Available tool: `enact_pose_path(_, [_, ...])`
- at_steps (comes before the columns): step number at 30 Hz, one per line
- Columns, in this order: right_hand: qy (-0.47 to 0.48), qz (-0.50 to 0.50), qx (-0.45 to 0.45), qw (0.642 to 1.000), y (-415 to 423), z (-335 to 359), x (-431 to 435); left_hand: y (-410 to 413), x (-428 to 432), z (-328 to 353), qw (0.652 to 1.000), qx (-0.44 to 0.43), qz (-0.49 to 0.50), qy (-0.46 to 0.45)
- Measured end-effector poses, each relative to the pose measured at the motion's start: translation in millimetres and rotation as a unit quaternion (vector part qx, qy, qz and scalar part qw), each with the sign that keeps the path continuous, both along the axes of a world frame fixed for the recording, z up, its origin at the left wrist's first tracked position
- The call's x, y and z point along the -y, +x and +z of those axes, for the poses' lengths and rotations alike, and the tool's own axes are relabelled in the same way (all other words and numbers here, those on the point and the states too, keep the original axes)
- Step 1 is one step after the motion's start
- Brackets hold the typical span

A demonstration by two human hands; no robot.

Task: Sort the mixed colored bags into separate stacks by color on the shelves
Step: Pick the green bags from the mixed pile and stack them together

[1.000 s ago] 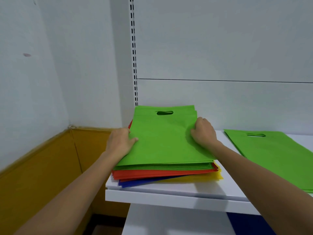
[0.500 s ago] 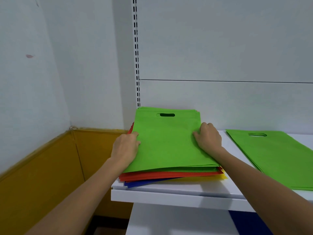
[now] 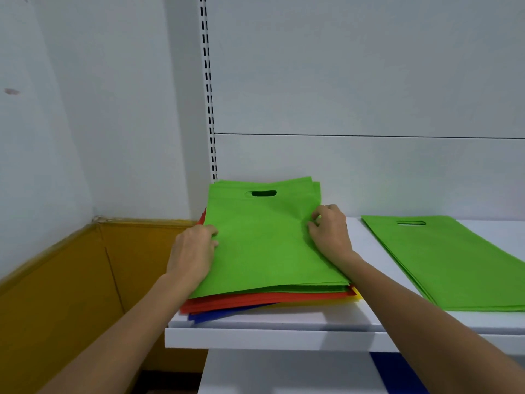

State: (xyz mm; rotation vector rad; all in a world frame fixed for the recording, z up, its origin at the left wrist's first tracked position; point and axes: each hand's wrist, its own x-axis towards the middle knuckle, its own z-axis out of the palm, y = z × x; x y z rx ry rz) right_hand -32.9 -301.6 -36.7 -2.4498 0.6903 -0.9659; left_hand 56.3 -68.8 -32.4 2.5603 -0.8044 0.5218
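Matt, cloth-like green bags [image 3: 264,245]; smooth, slightly glossy white shelf [image 3: 284,338]; matt white wall [image 3: 99,109].

Looks down on a white shelf [image 3: 284,336] below a slotted upright [image 3: 208,95]. Holds the top green bag [image 3: 261,251] of a mixed pile by both side edges, left hand [image 3: 193,251] curled over one, right hand [image 3: 329,234] pinching the other. Underneath, more green, then red bags [image 3: 255,301], a blue bag [image 3: 221,315], a yellow bag [image 3: 356,297]. Off right, apart, a green stack [image 3: 449,265].

shelf [image 3: 284,336]; mixed pile [image 3: 261,245] L, sorted pile [image 3: 449,265] R
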Motion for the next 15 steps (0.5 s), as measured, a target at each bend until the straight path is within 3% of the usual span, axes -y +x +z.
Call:
enact_pose_path(4, [-0.022,0.018,0.039,0.999,-0.5,-0.2,-1.0,3.9,-0.5,0.1,0.999,-0.043,-0.008,-0.031])
enact_pose_path(9, [-0.135,-0.011,0.031,0.99,1.1,2.1,-6.9,8.3,-2.4,-2.8,0.997,-0.072,0.023,-0.029])
enact_pose_path(15, [-0.014,0.081,0.103,0.991,-4.2,31.3,-12.2,7.2,-8.0,1.7,0.993,-0.106,0.041,-0.011])
